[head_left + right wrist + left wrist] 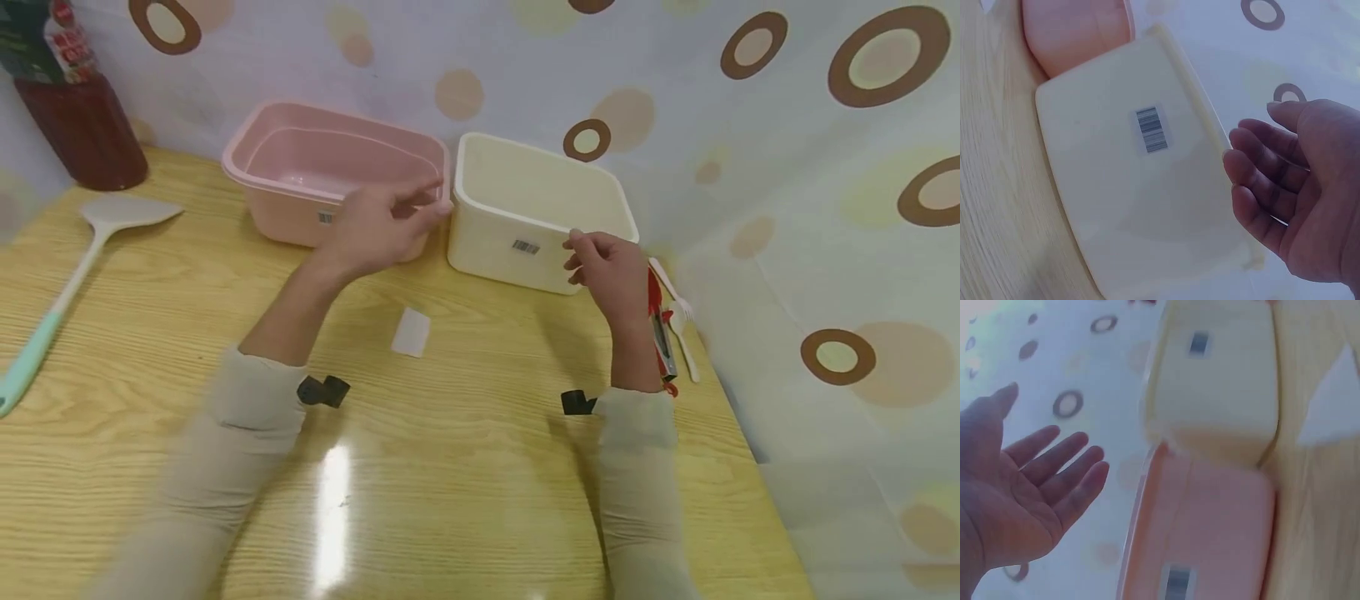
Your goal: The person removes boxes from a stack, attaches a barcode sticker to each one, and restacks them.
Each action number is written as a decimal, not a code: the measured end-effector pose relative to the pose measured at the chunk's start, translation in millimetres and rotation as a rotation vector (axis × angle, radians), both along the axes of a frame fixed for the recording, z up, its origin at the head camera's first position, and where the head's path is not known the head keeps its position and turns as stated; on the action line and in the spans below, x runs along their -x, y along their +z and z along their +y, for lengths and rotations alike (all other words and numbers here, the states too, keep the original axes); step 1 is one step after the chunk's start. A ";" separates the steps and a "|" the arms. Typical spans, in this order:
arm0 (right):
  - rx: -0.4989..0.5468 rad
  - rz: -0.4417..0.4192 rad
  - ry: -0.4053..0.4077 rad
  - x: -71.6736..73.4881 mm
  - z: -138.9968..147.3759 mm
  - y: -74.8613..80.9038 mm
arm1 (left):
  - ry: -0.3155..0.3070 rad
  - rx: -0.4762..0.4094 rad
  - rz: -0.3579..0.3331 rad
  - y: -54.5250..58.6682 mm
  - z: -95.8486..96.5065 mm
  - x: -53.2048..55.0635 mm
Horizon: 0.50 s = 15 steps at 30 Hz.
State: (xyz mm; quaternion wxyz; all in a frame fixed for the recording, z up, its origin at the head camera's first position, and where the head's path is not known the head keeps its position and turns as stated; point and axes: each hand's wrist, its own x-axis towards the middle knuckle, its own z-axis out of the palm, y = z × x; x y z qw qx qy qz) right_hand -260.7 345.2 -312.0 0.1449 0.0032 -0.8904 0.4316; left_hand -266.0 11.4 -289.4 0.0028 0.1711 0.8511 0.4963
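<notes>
Side by side against the wall stand a pink plastic bin (288, 218) and a cream plastic bin (487, 250), each with a barcode label on its front. My left hand (378, 221) hovers in front of the pink bin's right end, overlapping its rim in the head view. Its fingers are spread and hold nothing in the left wrist view. Over the cream bin's front right corner is my right hand (611, 271), fingers loosely bent and nothing between them. A small white card (411, 332) lies on the table in front of the bins.
A spatula (75, 279) with a mint handle lies at the left, near a dark red bottle (93, 129). Right of the cream bin are red-handled tongs (662, 337), a white fork (672, 289) and a white spoon (684, 337). A dotted sheet (787, 275) covers the wall.
</notes>
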 end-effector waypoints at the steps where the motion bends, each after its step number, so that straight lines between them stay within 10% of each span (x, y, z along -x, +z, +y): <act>1: 0.008 0.007 -0.012 -1.1 3.3 1.4 | 0.034 -0.022 0.001 2.0 -11.5 0.5; 15: 0.161 0.064 -0.286 -7.8 61.2 12.0 | 0.377 0.091 -0.044 -11.5 -160.7 18.7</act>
